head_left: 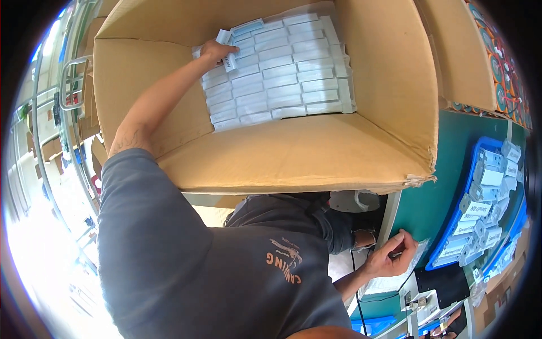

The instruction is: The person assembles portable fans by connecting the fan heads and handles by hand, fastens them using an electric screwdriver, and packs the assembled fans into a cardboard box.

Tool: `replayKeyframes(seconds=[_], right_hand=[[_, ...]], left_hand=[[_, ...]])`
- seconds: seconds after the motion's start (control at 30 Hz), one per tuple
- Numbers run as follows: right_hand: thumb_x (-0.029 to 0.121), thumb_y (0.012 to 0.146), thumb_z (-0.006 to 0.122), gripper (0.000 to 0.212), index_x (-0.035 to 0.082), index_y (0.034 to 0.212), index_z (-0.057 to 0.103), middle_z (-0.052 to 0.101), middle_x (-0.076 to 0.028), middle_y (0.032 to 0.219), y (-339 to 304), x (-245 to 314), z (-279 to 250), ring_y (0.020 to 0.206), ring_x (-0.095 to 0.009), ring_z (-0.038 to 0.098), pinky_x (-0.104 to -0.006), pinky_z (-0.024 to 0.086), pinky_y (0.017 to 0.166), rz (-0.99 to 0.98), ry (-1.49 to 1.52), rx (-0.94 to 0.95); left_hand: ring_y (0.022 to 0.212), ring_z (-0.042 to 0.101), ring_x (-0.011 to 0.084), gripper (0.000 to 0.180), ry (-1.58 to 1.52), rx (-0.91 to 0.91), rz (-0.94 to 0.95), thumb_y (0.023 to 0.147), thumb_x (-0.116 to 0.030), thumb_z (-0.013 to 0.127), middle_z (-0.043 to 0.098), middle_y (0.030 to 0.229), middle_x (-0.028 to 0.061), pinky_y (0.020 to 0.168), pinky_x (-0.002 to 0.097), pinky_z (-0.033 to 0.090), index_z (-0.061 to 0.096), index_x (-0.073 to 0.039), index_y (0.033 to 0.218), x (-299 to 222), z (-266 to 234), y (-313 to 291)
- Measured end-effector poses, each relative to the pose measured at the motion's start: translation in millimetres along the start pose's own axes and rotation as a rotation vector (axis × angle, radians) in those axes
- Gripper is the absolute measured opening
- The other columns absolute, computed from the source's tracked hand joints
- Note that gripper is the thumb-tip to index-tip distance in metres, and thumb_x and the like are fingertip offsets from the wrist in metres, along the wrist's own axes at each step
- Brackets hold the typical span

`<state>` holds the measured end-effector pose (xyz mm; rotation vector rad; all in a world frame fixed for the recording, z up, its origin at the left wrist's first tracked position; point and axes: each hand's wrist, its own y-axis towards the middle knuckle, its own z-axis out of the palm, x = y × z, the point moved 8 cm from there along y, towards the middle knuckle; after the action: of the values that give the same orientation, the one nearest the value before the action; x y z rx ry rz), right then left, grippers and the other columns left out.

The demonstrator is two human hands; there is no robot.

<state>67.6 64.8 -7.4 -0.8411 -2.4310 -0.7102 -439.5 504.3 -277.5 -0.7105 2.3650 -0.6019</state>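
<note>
My left hand (pixel 215 52) reaches deep into a large open cardboard box (pixel 271 164), its fingers closed around a slim white carton (pixel 228 61). Beneath and beside it lie rows of similar white cartons (pixel 271 73), packed flat and close together over the bottom of the box. A pale blue-white carton (pixel 247 27) sits at the far left of these rows, slightly askew. On the other side, my right hand (pixel 391 257) hovers beside the green table's (pixel 420 198) edge, its fingers loosely curled; I see nothing in them.
A blue tray (pixel 464 186) heaped with white and grey plastic parts (pixel 480 198) stands on the table at right. Behind it, another carton (pixel 460 53) adjoins round orange-and-green items (pixel 499 68). Metal racks (pixel 73 101) rise at left. A black mat (pixel 443 282) lies lower right.
</note>
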Motion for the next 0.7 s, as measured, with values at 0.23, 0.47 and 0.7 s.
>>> replayKeyframes(seconds=[0.23, 0.47, 0.7], right_hand=[[0.011, 0.096, 0.064, 0.013, 0.0, 0.095, 0.069, 0.061, -0.006, 0.083, -1, -1, -3, 0.059, -0.012, 0.046, -0.0274, 0.025, 0.049, 0.043, -0.01, -0.009], [0.009, 0.096, 0.063, 0.012, 0.0, 0.094, 0.07, 0.061, -0.006, 0.083, 1, 0, 0, 0.06, -0.012, 0.047, -0.0273, 0.028, 0.051, 0.061, 0.022, 0.002], [0.008, 0.095, 0.063, 0.011, 0.0, 0.094, 0.07, 0.061, -0.006, 0.083, 0, 1, -3, 0.06, -0.013, 0.047, -0.0277, 0.029, 0.052, 0.04, -0.002, 0.009]], left_hand=[[0.089, 0.074, 0.0269, 0.054, 0.426, -0.062, 0.137, 0.064, -0.035, 0.087, 0.076, 0.1, 0.017, 0.076, 0.0403, 0.06, 0.076, 0.005, 0.1, -24, -43, -17], [0.081, 0.075, 0.0294, 0.052, 0.589, -0.05, 0.392, 0.066, -0.036, 0.086, 0.076, 0.088, 0.0175, 0.075, 0.0401, 0.06, 0.076, 0.007, 0.094, -49, -20, -17], [0.074, 0.074, 0.0252, 0.046, 0.233, -0.036, 0.172, 0.07, -0.033, 0.089, 0.076, 0.088, 0.0148, 0.069, 0.0397, 0.06, 0.074, 0.006, 0.089, -31, -9, -16]])
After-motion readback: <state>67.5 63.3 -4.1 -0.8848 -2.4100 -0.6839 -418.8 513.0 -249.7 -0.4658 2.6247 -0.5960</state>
